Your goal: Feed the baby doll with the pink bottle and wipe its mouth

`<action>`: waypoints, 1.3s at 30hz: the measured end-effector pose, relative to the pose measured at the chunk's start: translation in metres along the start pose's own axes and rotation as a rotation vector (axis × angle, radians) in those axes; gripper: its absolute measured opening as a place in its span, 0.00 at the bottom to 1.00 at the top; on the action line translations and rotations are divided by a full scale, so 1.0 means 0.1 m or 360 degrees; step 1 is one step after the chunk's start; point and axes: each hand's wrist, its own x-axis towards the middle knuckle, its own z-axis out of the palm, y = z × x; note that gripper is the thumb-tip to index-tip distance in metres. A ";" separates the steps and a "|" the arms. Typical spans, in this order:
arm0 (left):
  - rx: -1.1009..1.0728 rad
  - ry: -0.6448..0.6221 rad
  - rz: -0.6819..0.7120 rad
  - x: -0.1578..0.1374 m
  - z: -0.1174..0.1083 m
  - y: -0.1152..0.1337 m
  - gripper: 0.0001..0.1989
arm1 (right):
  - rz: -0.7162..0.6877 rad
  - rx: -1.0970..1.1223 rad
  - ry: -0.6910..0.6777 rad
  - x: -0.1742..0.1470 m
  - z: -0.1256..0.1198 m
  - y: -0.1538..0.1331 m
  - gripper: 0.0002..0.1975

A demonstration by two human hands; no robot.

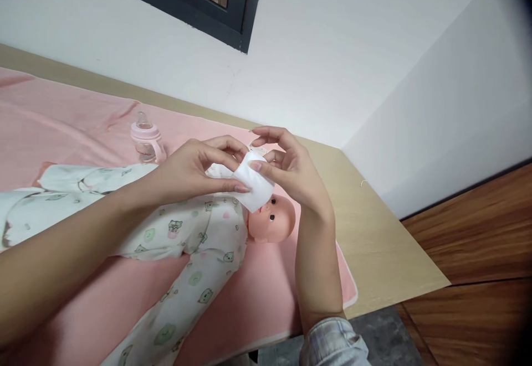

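My left hand (203, 169) pinches the lower left edge of a folded white tissue (254, 186) between thumb and fingers. On its upper right edge, my right hand (286, 161) grips it with the thumb on top, some fingers curled behind. Both hands hover over a baby doll (277, 219) lying on its back, and the tissue hides part of its face. The doll wears white pyjamas (208, 238) with a green and pink animal print. Part of its upper body is covered by my left forearm and hand.
A pink-capped baby bottle (146, 139) with a handle stands beyond the doll. Under both lies a pink blanket (257, 305) on a wooden table (374, 255). A white wall (311, 67) with a dark window frame (236, 22) rises behind; brown wood panels (477, 233) are at right.
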 end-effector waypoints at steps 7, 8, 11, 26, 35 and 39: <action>0.0071 0.0280 0.0163 -0.01 0.01 0.06 0.03 | 0.0047 0.0115 0.0010 0.04 0.12 0.02 0.25; 0.0083 0.0294 0.0164 -0.01 0.01 0.07 0.03 | 0.0057 0.0109 0.0005 0.04 0.13 0.02 0.24; 0.0063 0.0365 0.0106 -0.02 0.00 0.12 0.05 | 0.0089 0.0042 -0.0005 0.04 0.12 0.02 0.26; 0.0352 -0.0558 -0.0442 0.01 0.24 -0.11 0.10 | 0.0769 0.0403 0.0371 0.23 -0.56 1.95 0.25; 0.0702 -0.0480 -0.0442 -0.02 0.41 0.01 0.08 | 0.0808 0.0609 0.0497 0.16 -0.48 2.35 0.16; 0.0765 -0.0500 -0.0355 -0.04 0.46 -0.03 0.07 | 0.0779 0.0635 0.0516 0.16 -0.50 2.37 0.15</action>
